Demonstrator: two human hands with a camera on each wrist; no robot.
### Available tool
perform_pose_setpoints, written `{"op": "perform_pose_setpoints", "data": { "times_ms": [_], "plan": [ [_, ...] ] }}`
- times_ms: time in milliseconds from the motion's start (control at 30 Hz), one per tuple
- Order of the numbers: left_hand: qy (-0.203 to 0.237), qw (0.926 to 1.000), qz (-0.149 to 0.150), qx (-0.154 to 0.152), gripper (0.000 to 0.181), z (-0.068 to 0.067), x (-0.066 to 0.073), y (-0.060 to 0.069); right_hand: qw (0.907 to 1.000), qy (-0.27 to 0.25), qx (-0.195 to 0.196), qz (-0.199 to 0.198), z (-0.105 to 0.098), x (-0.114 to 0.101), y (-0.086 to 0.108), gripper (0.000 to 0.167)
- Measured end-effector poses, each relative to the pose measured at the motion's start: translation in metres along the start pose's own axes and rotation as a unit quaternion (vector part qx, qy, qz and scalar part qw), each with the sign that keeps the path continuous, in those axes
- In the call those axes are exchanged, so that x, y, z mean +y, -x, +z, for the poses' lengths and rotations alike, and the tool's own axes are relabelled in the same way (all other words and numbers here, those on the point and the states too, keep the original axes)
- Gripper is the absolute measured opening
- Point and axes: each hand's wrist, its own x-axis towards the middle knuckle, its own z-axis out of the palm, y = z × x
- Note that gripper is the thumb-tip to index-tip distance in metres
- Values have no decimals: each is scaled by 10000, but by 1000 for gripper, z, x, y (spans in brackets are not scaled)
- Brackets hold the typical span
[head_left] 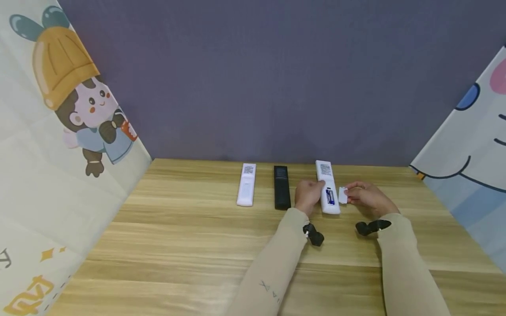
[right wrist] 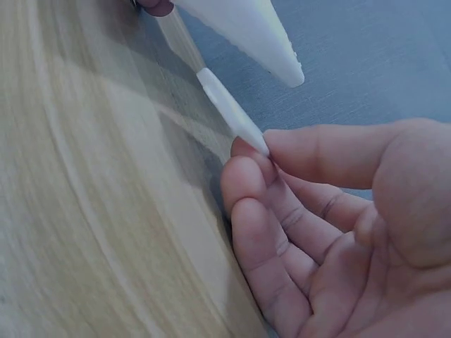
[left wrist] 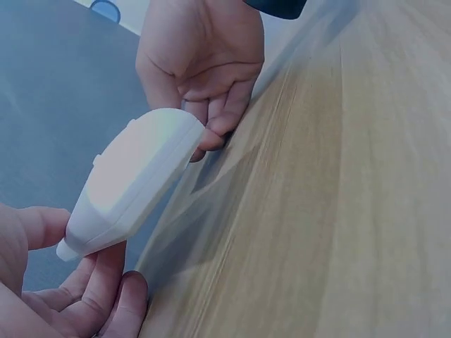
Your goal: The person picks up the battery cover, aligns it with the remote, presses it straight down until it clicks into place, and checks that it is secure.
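My left hand (head_left: 309,194) grips a white remote control (head_left: 326,177) by its left side, thumb on top and fingers beneath. The remote lies back side up, its battery compartment uncovered, with blue batteries (head_left: 330,197) inside. In the left wrist view the remote (left wrist: 134,183) is seen end-on, tilted above the wood. Just right of it, my right hand (head_left: 369,197) pinches a small white battery cover (head_left: 343,195) between thumb and fingers. The right wrist view shows that cover (right wrist: 232,113) edge-on, apart from the remote (right wrist: 246,32).
Left of my hands, a black remote control (head_left: 282,188) and another white remote control (head_left: 247,185) lie on the wooden table (head_left: 178,245). A dark grey panel (head_left: 245,79) rises behind the table. Printed cloths (head_left: 35,175) hang at both sides.
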Motion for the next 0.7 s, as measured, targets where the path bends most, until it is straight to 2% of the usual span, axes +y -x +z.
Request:
{"op": "perform_pose_setpoints", "data": {
  "times_ms": [167,367,700],
  "plan": [
    [93,9999,-84,22,23,0,3,2,10000,49,36,10,0,1,-1,46],
    [158,9997,-153,-93,22,-2,6,5,9999,-78,87,-31,2,-1,0,44],
    [497,9986,-87,-133,20,-4,8,7,9996,-203,119,-141,1,-7,3,41]
  ]
}}
